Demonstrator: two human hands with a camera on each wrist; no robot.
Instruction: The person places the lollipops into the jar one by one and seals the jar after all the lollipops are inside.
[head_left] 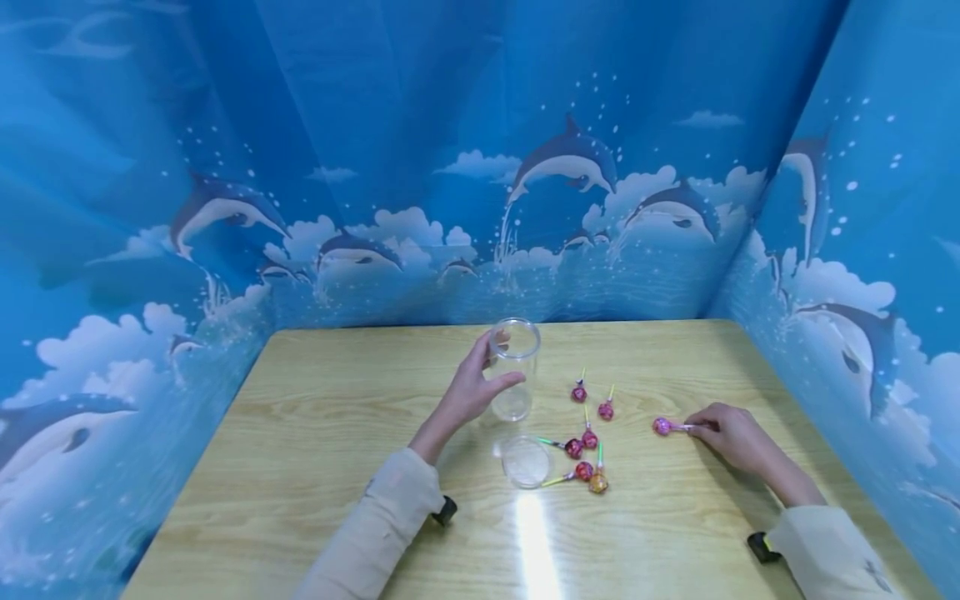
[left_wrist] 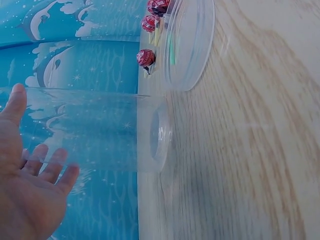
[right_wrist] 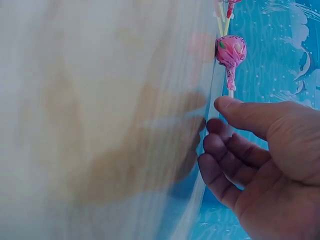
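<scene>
My left hand [head_left: 472,392] holds a tall clear plastic jar [head_left: 525,371], thumb on one side and fingers on the other. The jar is upright with its open mouth at the top; in the left wrist view the jar [left_wrist: 110,130] spans past the hand [left_wrist: 30,185]. On the right of the table, my right hand [head_left: 731,433] pinches the white stick of a pink-wrapped lollipop [head_left: 662,426]. The right wrist view shows that lollipop's round head [right_wrist: 231,50] beyond the thumb and curled fingers of the hand [right_wrist: 265,150].
A clear round lid [head_left: 527,462] lies in front of the jar. Several lollipops lie to the right of both, among them a red one [head_left: 579,393] and an orange one [head_left: 597,482]. Blue dolphin-print curtains [head_left: 420,167] border the wooden table [head_left: 315,450].
</scene>
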